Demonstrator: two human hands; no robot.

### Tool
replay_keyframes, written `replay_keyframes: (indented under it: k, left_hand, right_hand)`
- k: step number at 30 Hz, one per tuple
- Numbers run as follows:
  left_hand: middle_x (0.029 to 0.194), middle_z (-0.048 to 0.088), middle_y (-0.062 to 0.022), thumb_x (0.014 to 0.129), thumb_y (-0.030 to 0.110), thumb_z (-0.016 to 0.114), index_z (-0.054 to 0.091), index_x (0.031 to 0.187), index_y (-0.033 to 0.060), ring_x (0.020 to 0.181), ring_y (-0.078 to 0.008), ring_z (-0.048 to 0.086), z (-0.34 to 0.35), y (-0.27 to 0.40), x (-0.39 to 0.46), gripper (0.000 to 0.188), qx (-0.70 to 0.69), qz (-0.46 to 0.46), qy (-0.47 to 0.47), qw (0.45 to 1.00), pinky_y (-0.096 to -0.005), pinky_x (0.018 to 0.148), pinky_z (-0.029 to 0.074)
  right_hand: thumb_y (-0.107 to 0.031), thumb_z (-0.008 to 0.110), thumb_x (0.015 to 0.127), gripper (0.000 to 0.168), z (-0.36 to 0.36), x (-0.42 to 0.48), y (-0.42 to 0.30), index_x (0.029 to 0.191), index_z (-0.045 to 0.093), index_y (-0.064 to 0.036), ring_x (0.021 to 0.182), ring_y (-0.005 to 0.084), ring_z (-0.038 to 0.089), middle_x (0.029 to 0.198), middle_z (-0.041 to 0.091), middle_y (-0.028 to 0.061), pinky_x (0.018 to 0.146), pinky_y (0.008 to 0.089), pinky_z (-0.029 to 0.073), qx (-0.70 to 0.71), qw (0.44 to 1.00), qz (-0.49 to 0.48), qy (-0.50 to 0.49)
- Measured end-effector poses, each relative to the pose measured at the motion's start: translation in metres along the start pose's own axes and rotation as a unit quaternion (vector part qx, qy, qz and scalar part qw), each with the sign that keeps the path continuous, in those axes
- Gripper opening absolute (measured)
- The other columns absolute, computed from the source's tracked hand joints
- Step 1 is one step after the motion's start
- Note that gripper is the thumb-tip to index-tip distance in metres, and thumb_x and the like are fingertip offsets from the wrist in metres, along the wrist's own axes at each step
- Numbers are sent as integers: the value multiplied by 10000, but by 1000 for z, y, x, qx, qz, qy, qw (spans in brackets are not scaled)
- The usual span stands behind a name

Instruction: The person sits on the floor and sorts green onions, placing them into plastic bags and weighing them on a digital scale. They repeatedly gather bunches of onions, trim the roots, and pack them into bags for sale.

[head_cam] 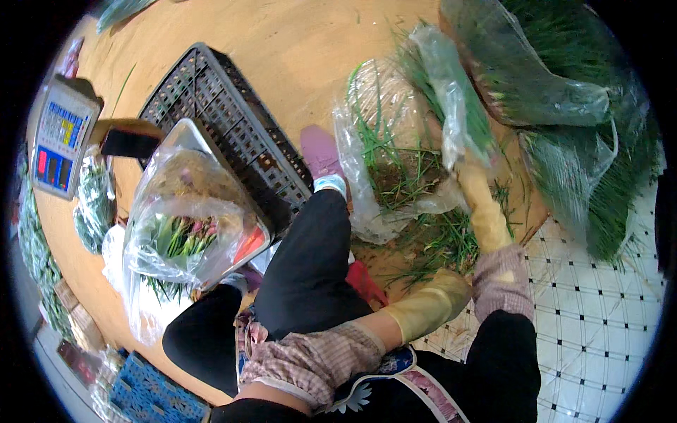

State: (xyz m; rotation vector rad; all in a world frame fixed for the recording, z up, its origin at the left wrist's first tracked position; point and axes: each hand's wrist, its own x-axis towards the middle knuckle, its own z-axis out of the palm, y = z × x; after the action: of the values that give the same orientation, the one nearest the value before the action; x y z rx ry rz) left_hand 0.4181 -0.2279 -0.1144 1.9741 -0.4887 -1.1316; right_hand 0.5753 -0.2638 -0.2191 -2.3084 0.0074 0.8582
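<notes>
Both hands wear yellow rubber gloves. My right hand (472, 177) reaches forward and grips the lower end of a bundle of thin green onions (473, 113), partly wrapped in a clear plastic bag (444, 63); its fingertips are blurred. My left hand (452, 291) is bent close to the right forearm's checked sleeve (502, 277). Its fingers are hidden, so its grip is unclear. Left of the right hand, an open clear plastic sheet or bag (365, 211) lies on the floor with loose green stalks (394, 182) and soil on it. More cut greens (449, 240) are scattered below.
Large clear bags of greens (550, 95) fill the right side. A black plastic crate (248, 121) lies left of the shoe (320, 150). A metal scale pan (254, 214) holds bagged, reddish-bulbed onions (195, 232). The scale's display panel (61, 135) stands farther left.
</notes>
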Motion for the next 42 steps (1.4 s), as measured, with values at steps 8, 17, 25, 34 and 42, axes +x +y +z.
replay_keyframes:
  k: [8,17,25,34,42]
  left_hand:
    - [833,619,-140,882,336,289,599,821,49,804,-270,605,19,-9,19,427,-58,10,2,998,-332,673,481]
    - [836,614,-146,898,336,264,396,1128,133,793,-291,598,23,-11,15,335,14,49,39,998,-366,659,479]
    - [842,635,-69,780,193,528,616,902,142,795,-233,612,-5,-6,-3,159,49,60,-50,996,-358,623,482]
    - [891,644,-29,628,174,690,659,857,138,821,-191,619,-3,-12,1,233,-7,9,-49,999,-306,646,484]
    - [930,637,-58,697,207,625,643,918,127,816,-210,624,4,-13,0,236,-8,12,-7,1000,-307,661,486]
  right_hand:
    - [-108,469,765,431,-75,7,67,1182,446,1,906,182,509,1042,527,75,754,256,412,282,950,-18,132]
    - [-69,502,735,524,-129,11,63,1236,380,26,993,220,473,1160,466,125,867,301,364,191,955,-29,224]
    - [-90,509,781,368,18,-50,-55,1135,475,9,1024,275,490,1099,531,136,859,354,398,-129,927,-352,-12]
    - [-156,485,782,257,50,19,66,995,579,-48,842,336,590,907,609,176,718,425,467,-537,818,-99,-180]
    - [-249,439,837,300,7,39,103,994,569,-29,801,350,591,901,600,210,718,419,458,-552,817,-55,-157]
